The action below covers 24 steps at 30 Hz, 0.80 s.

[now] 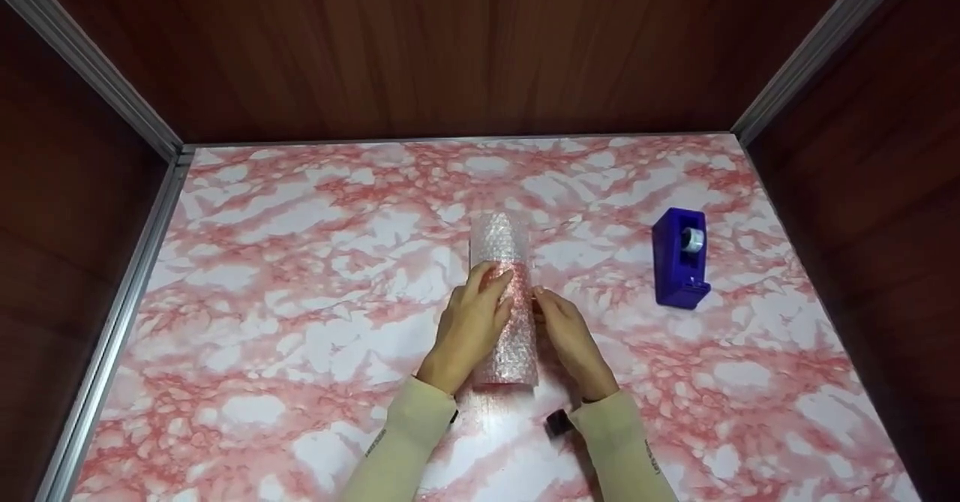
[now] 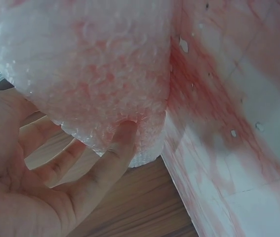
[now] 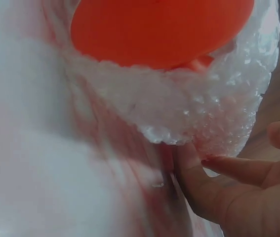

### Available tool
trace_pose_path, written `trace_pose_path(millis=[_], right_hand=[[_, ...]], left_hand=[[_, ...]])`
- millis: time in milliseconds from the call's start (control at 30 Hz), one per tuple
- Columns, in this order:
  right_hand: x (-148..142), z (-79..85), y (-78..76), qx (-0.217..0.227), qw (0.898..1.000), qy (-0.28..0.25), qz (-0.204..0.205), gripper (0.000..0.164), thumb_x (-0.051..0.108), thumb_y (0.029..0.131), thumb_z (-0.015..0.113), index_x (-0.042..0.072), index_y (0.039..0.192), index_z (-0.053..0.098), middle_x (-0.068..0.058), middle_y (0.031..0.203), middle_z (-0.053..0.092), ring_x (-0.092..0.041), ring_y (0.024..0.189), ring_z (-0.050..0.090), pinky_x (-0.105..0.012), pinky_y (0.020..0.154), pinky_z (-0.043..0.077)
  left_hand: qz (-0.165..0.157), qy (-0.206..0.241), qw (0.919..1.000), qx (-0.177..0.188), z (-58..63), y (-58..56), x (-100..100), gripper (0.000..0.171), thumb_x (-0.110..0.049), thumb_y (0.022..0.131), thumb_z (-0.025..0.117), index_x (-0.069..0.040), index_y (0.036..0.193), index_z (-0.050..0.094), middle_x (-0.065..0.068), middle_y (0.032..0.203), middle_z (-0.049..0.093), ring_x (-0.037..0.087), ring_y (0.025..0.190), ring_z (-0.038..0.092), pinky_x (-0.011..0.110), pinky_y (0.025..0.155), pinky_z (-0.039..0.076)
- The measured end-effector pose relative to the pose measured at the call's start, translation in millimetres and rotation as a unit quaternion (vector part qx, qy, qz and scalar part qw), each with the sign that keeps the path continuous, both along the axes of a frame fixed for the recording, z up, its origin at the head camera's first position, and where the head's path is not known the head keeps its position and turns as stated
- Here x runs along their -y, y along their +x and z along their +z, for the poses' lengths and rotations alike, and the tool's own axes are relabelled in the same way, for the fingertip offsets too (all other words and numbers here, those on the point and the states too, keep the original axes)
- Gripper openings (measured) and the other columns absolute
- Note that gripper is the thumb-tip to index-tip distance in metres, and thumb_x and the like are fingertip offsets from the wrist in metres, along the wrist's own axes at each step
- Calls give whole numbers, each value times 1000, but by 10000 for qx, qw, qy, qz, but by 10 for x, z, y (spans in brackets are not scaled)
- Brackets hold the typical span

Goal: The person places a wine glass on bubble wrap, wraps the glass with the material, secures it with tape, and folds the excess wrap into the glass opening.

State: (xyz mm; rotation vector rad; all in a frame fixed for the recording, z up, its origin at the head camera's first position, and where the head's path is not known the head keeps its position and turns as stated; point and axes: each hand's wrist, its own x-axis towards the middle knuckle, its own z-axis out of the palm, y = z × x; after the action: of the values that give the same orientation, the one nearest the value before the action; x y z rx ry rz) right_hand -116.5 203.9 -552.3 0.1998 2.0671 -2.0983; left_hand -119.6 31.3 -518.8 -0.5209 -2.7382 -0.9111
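Note:
A bubble wrap roll [image 1: 501, 239] lies lengthwise in the middle of the table, wrapped around something red. In the right wrist view its near end shows a smooth orange-red round face [image 3: 159, 32] inside the wrap. My left hand [image 1: 469, 329] holds the roll from the left, its thumb pressing on the bubbles [image 2: 100, 74] and the other fingers partly hidden by the wrap. On the roll's right side, low near the table, my right hand [image 1: 571, 337] pinches the bubble wrap [image 3: 219, 113] at its edge between thumb and forefinger.
A purple tape dispenser [image 1: 679, 258] with a roll of clear tape stands to the right on the red-and-white marbled table [image 1: 300, 299]. Dark wooden panels [image 1: 450, 52] enclose the table at the back and sides, framed by metal rails [image 1: 112, 292].

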Motion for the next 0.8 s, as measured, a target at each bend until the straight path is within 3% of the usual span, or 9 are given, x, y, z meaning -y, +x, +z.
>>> trace_pose_path(millis=[267, 467, 800], right_hand=[[12, 46, 11, 195, 9983, -536, 67, 47, 31, 108, 43, -9, 125, 62, -18, 107, 68, -28, 99, 66, -40, 88, 52], [11, 57, 19, 182, 9951, -963, 156, 46, 28, 109, 41, -10, 132, 56, -22, 118, 65, -30, 108, 63, -41, 95, 49], [-18, 97, 59, 107, 9946, -1016, 183, 46, 28, 110, 40, -9, 131, 55, -20, 117, 65, -30, 109, 62, -41, 94, 49]], left_hand=[[-119, 148, 9997, -141, -11, 6, 13, 38, -21, 97, 67, -14, 135, 65, 8, 143, 49, 38, 96, 63, 46, 74, 56], [-187, 236, 9993, -222, -17, 2, 18, 38, -18, 97, 68, -12, 134, 65, 9, 142, 49, 38, 97, 64, 46, 79, 55], [-476, 735, 9962, 0, -33, -6, 56, 40, -16, 97, 68, -5, 135, 63, 14, 143, 48, 35, 109, 62, 46, 91, 51]])
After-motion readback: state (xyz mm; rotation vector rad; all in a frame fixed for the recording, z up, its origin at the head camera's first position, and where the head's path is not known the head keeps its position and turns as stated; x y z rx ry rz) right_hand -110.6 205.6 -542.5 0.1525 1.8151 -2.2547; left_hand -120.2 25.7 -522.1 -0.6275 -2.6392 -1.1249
